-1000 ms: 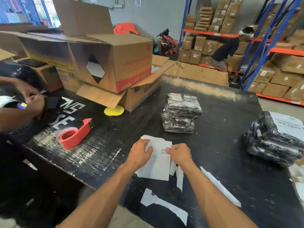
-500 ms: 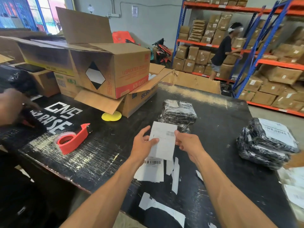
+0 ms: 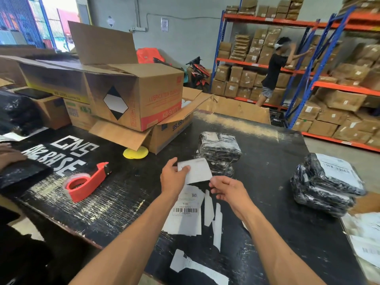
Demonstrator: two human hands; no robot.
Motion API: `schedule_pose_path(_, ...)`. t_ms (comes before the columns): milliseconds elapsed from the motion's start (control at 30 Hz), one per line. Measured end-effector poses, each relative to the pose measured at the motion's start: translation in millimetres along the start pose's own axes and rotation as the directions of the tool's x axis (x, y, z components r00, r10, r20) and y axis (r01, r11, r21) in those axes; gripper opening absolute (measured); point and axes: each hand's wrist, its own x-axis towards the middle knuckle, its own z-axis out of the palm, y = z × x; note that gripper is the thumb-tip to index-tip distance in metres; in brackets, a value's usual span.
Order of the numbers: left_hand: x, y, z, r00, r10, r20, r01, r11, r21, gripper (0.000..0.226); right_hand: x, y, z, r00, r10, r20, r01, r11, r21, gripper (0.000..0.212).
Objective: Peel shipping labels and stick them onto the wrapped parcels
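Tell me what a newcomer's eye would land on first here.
First, the white label held up at the centre over the black table, gripped by the left hand and pinched at its lower corner by the right hand. Next, the red tape dispenser to the left, and the stack of wrapped parcels just behind the label.

Bare forearms (no sleeves visible)

A red tape dispenser [image 3: 87, 183] is lying near open cardboard boxes [image 3: 131, 95] (stacked, flaps splayed), while a person [image 3: 273, 72] is reaching into shelving [image 3: 320, 23] behind.
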Motion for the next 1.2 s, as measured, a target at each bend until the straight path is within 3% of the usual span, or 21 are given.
schedule_pose_path(67, -3.8, -0.2, -0.4, 0.985, 0.17, 0.011, -0.169, 0.967, 0.189, 0.05, 3.0, -2.4, 0.0, 0.999, -0.026, -0.019, 0.026, 1.0, 0.002, 0.013)
schedule_pose_path(133, -8.6, 4.2, -0.1, 0.926, 0.352, 0.137, -0.372, 0.912, 0.17, 0.032, 6.7, -4.7, 1.3, 0.998, -0.055, -0.037, 0.055, 0.998, 0.009, 0.014)
schedule_pose_path(233, -15.7, 11.5, 0.5, 0.834, 0.434, 0.342, -0.489, 0.868, 0.09, 0.018, 11.2, -8.3, 4.5, 0.993, -0.103, -0.058, 0.104, 0.994, 0.018, 0.013)
schedule_pose_path(333, -18.1, 13.6, 1.8, 0.804, 0.414, 0.427, -0.478, 0.877, 0.048, 0.019, 11.9, -13.2, 8.8, 0.988, -0.142, -0.058, 0.143, 0.99, 0.016, 0.01)
schedule_pose_path(1200, -29.2, 13.6, 6.4, 0.845, 0.386, 0.371, -0.43, 0.902, 0.042, 0.016, -4.0, -13.7, 12.9, 0.95, -0.293, -0.108, 0.269, 0.944, -0.193, 0.012)
